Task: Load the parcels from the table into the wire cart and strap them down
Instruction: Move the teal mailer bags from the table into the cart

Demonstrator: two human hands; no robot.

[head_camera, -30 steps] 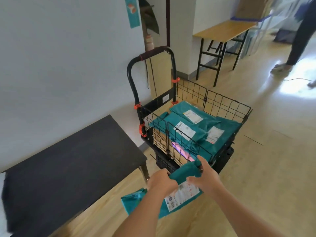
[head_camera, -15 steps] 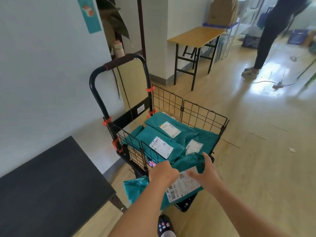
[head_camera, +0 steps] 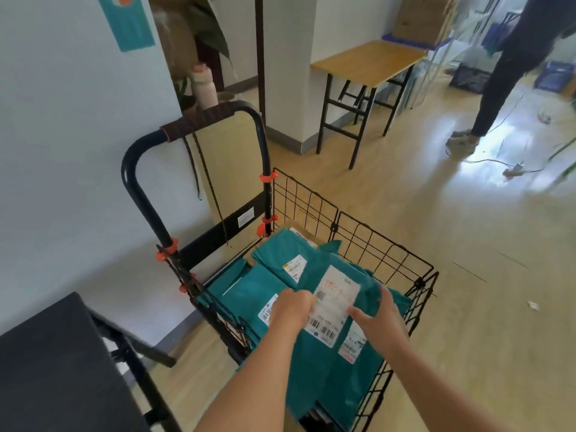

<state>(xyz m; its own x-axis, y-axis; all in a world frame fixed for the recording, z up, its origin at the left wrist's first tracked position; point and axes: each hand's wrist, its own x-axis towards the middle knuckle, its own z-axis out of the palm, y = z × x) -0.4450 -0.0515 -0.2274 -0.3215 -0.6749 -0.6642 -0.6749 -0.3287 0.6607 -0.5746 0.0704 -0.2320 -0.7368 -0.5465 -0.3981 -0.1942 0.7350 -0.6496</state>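
The top parcel [head_camera: 335,294], a teal mailer with a white label, lies on the heap inside the wire cart [head_camera: 383,244]. The left hand [head_camera: 291,308] has its fingers curled onto the parcel's left edge, holding it. The right hand [head_camera: 378,316] lies on the right side of the parcel with the thumb stretched toward the label and the fingers loosely spread, pressing rather than pinching.

At least four teal parcels can be counted in the cart: the top one, one behind it with a small label [head_camera: 280,254], one under the left hand [head_camera: 249,291], and one under the right forearm [head_camera: 352,369]. More may lie beneath; that cannot be told. There is one cart, with one looped handle [head_camera: 199,120] and several orange clips [head_camera: 268,176] on its frame.

Half a second ago the same parcel was held in both hands at the near rim of the cart, above the floor; now it is over the load and inside the wire walls. The cart also sits closer and lower in view.

The dark table [head_camera: 56,363] at the lower left shows no parcels on the part in view. Farther off stand a wooden table [head_camera: 371,60], a pink bottle [head_camera: 204,87] by the wall, and another person [head_camera: 505,70] on the shiny floor [head_camera: 483,307]. The forearms hide the cart's near rim.
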